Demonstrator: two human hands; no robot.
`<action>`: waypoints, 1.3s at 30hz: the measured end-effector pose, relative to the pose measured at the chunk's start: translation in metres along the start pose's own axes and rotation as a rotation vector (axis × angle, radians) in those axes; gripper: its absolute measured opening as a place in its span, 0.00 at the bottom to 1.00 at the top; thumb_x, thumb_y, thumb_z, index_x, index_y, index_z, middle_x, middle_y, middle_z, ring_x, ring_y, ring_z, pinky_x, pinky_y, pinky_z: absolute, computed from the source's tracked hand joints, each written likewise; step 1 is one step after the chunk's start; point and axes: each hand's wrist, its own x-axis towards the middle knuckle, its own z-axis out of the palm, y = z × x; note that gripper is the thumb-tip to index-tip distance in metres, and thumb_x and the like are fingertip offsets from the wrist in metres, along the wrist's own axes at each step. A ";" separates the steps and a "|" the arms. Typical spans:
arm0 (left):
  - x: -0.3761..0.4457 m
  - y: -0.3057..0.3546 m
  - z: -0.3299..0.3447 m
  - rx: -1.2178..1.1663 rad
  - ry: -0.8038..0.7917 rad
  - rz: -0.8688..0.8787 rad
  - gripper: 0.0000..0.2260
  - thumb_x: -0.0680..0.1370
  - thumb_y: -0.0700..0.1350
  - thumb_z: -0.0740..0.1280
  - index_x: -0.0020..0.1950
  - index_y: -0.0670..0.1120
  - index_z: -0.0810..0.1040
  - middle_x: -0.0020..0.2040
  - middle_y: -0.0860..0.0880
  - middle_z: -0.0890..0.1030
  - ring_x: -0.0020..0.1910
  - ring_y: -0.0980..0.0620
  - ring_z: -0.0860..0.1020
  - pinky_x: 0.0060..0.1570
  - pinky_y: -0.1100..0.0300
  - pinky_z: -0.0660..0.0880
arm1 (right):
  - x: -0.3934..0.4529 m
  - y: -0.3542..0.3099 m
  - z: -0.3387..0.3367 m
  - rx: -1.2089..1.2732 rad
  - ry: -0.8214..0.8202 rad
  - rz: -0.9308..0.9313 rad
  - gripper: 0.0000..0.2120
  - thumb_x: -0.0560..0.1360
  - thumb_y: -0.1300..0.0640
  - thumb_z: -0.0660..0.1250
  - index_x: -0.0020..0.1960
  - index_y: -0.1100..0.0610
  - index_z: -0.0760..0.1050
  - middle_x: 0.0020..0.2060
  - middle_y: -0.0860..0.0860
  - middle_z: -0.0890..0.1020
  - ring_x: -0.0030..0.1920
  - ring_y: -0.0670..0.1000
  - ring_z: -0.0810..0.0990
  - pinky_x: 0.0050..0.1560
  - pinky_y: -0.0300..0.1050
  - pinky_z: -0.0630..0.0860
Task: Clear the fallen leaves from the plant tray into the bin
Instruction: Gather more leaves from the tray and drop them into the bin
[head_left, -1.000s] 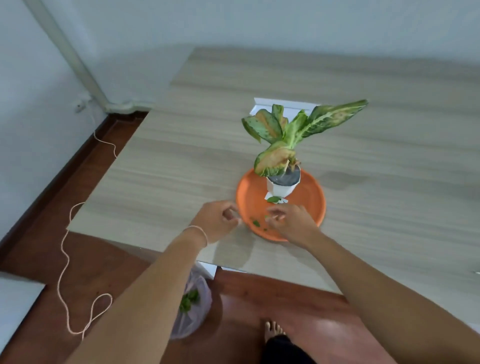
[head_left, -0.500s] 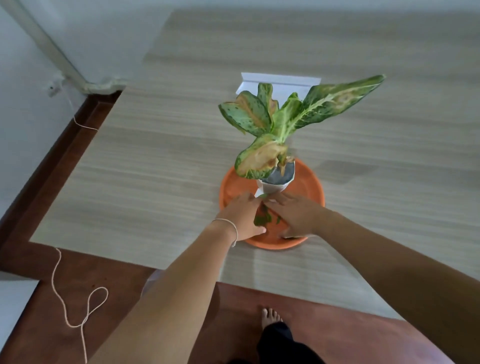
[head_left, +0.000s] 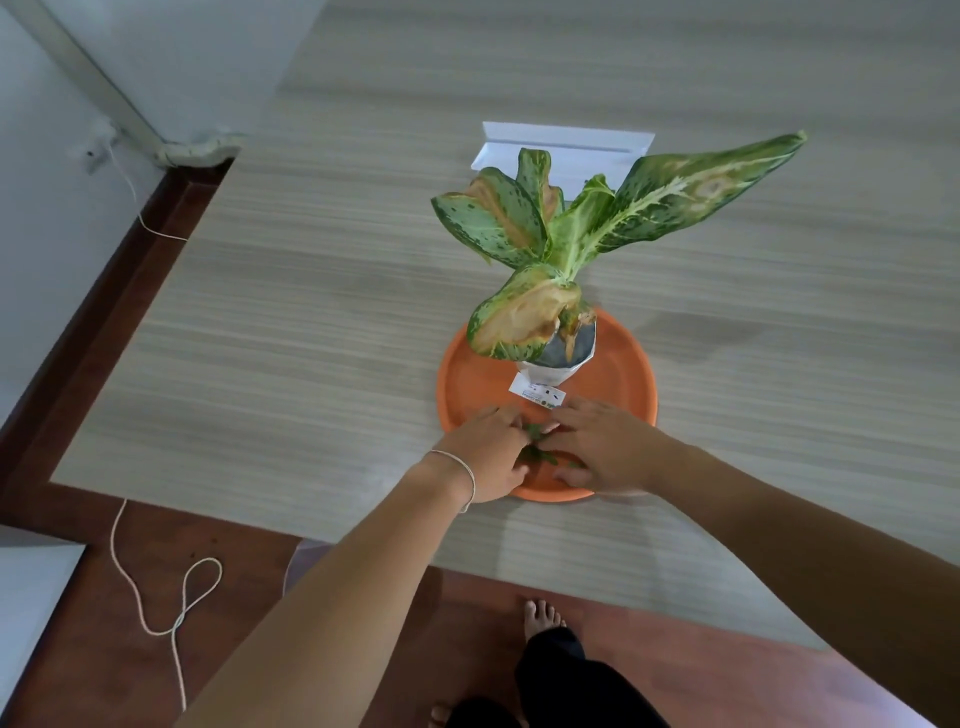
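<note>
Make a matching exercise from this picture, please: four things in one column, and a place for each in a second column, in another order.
Things:
1. round orange plastic plant tray
2. small green fallen leaves
3. white plant pot
4. thin cream cord

Places:
A. between the two hands
B. on the brown floor
C. on the pale wood-grain table
D. standing in the tray

Pairs: 1-C, 2-A, 3-D, 4-B.

The left hand and right hand gather the leaves at the tray's near edge.

A home room: bare foot (head_left: 541, 616) on polished wood floor (head_left: 93, 597), potted houseplant (head_left: 566, 244)
</note>
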 end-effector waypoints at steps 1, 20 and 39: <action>-0.004 0.001 -0.003 -0.009 -0.029 -0.010 0.17 0.79 0.51 0.63 0.63 0.44 0.79 0.63 0.44 0.74 0.63 0.44 0.72 0.64 0.52 0.71 | -0.003 -0.002 0.002 0.036 -0.002 0.003 0.20 0.75 0.42 0.60 0.64 0.48 0.76 0.63 0.47 0.75 0.62 0.53 0.72 0.59 0.54 0.74; 0.006 0.015 -0.008 -0.058 -0.078 -0.234 0.25 0.73 0.49 0.72 0.69 0.51 0.73 0.64 0.42 0.72 0.60 0.38 0.77 0.61 0.48 0.76 | 0.027 -0.056 -0.001 0.271 0.073 0.686 0.13 0.71 0.51 0.69 0.53 0.54 0.76 0.51 0.55 0.77 0.50 0.59 0.81 0.42 0.48 0.74; 0.014 0.011 0.003 -0.098 0.047 -0.197 0.11 0.73 0.37 0.64 0.50 0.44 0.84 0.52 0.42 0.83 0.54 0.41 0.79 0.55 0.49 0.78 | 0.019 -0.054 0.009 0.450 0.118 0.619 0.16 0.67 0.63 0.64 0.47 0.48 0.83 0.46 0.50 0.83 0.47 0.57 0.82 0.47 0.50 0.81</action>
